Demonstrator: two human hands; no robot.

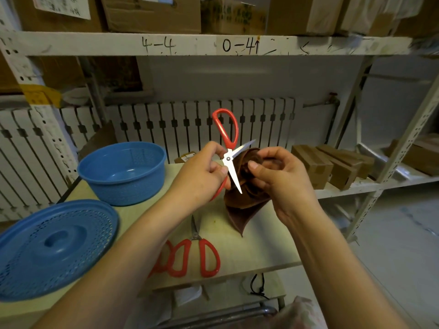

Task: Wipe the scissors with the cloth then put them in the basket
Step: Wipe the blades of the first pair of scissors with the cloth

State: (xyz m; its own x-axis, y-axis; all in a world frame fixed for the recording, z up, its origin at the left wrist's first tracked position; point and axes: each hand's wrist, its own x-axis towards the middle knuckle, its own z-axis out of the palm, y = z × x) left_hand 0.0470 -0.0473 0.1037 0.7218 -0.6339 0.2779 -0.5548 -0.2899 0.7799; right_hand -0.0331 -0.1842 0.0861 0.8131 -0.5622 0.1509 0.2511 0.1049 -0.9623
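Gripping opened scissors (228, 157) in curled left hand (202, 176), exposing blades; right hand (282, 179) fingers pinching bunched cloth (244, 203) just right, for wiping.

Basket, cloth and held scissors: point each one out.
basket (152, 150), head view, on its far rim.
cloth (240, 210), head view, on the fold hanging below the right hand.
held scissors (228, 158), head view, on the pivot screw where the open blades cross.
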